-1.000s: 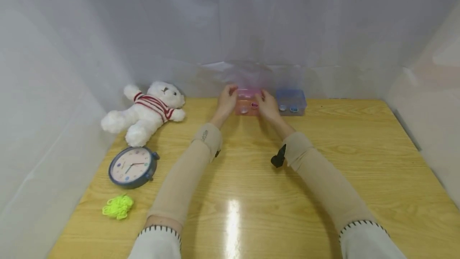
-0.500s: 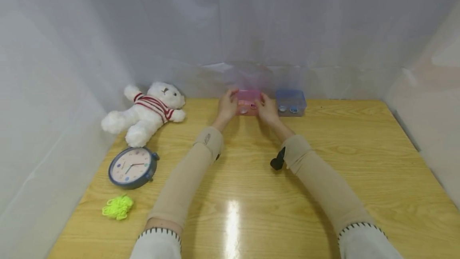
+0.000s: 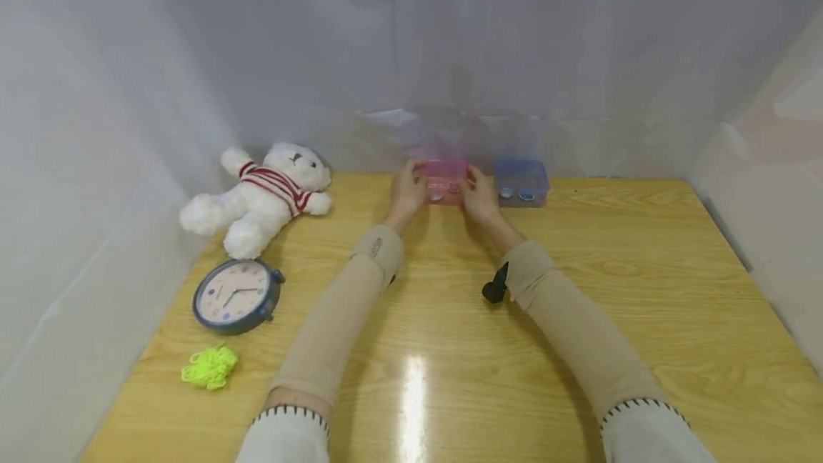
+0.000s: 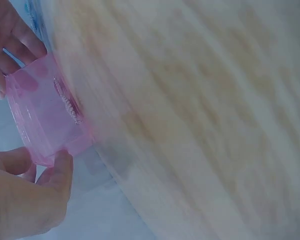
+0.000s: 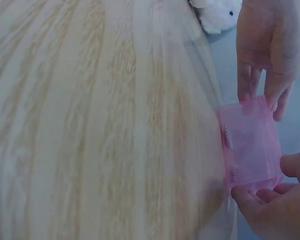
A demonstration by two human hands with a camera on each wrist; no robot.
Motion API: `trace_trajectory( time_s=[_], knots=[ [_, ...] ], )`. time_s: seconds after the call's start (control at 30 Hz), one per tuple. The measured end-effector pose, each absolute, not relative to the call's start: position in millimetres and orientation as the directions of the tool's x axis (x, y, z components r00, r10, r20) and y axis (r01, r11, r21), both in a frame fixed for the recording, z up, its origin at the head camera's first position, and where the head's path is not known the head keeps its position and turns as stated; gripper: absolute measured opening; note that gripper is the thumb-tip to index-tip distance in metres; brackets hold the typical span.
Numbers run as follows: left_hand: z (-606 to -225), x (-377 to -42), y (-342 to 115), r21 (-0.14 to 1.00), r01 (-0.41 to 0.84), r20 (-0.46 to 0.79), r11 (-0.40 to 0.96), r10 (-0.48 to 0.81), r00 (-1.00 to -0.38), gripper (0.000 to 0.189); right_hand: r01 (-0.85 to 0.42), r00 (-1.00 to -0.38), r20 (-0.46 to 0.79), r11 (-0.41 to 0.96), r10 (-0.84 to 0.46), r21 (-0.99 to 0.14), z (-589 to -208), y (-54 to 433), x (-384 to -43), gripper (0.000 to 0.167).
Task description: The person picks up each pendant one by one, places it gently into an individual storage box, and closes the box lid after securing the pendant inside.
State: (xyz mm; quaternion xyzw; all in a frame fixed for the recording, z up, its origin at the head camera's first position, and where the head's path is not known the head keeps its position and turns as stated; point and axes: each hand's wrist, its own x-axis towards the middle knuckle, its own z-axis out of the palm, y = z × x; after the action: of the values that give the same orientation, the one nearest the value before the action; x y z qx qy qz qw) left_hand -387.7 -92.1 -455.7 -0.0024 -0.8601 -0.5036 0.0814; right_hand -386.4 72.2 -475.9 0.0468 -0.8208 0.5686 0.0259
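Observation:
At the back of the wooden table, a see-through pink plastic box (image 3: 444,170) stands between both hands. The left hand (image 3: 406,193) holds its left side, thumb and fingers at the edge. On the opposite side the right hand (image 3: 479,196) grips it in the same way. The left wrist view shows the pink box (image 4: 50,115) with a pale, bumpy strip inside, low by one wall. Seen from the right wrist, the pink box (image 5: 250,145) has fingers of the right hand (image 5: 280,210) curled at its corner. Small silvery and pink pieces show through its front.
A similar blue box (image 3: 521,178) with small round pieces stands just right of the pink one. On the left lie a white teddy bear (image 3: 260,198) in a striped top, a blue-rimmed clock (image 3: 234,297) and neon-yellow yarn (image 3: 209,367). A grey sheet (image 3: 411,34) hangs behind.
Both hands have come down slightly toward me along the pink box's sides, and its upper part looks more evenly pink than a second ago. The blue box, bear, clock and yarn have stayed put.

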Motion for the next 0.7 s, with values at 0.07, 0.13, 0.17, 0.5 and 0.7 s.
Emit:
trace_trajectory(
  time_s=[0.07, 0.13, 0.17, 0.5, 0.7],
  knots=[
    [-454.3, -387.7, -90.5, 0.857, 0.082, 0.148, 0.509, -0.09, -0.985, 0.043, -0.119, -0.993, 0.113, 0.372, -0.037, -0.921, -476.2, 72.3, -386.3, 0.053],
    [-452.4, -387.9, -88.8, 0.851, 0.077, 0.15, 0.52, -0.1, -0.984, 0.042, -0.129, -0.991, 0.13, 0.389, -0.023, -0.912, -475.9, 72.2, -386.1, 0.052],
    [-451.4, -388.0, -88.0, 0.846, 0.073, 0.151, 0.529, -0.106, -0.983, 0.042, -0.131, -0.991, 0.136, 0.399, -0.016, -0.907, -475.7, 72.1, -385.9, 0.052],
    [-451.3, -388.6, -82.0, 0.867, 0.02, 0.094, 0.499, -0.123, -0.988, 0.045, -0.098, -0.995, 0.103, 0.394, -0.008, -0.914, -474.4, 73.5, -384.5, 0.054],
    [-451.7, -388.0, -82.0, 0.848, 0.038, 0.097, 0.529, -0.084, -0.992, 0.041, -0.064, -0.998, 0.056, 0.408, -0.034, -0.911, -472.2, 78.5, -382.8, 0.059]
  ],
)
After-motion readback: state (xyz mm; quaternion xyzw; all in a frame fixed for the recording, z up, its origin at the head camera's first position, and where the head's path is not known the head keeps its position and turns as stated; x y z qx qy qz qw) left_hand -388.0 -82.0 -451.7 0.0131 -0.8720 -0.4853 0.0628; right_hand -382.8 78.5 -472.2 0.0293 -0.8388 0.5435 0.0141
